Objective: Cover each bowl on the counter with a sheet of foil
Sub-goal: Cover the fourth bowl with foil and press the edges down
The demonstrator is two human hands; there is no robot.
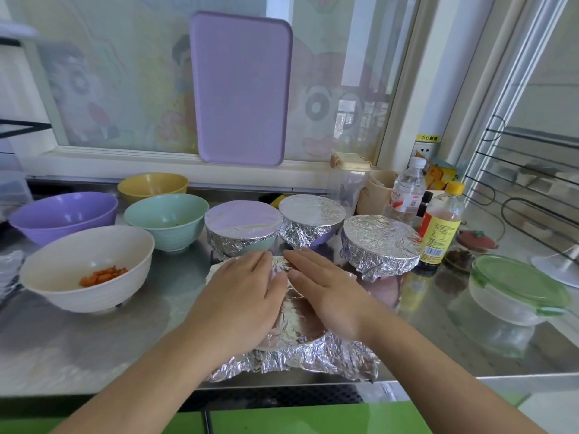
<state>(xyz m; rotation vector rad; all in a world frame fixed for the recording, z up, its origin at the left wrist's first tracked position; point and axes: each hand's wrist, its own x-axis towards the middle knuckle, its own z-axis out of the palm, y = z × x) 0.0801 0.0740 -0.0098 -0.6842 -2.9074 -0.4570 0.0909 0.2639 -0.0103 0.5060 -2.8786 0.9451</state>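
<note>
A crinkled foil sheet lies over a bowl at the counter's front middle; the bowl itself is hidden under it. My left hand and my right hand press flat on top of this foil, fingers straight, side by side. Behind them stand three foil-covered bowls: a green one, a purple one and a fully wrapped one. Uncovered bowls sit to the left: a white bowl holding orange bits, a green bowl, a purple bowl and a yellow bowl.
The steel counter ends at a front edge just below the foil. A sauce bottle, a water bottle and a green-lidded container stand on the right. A purple tray leans against the window.
</note>
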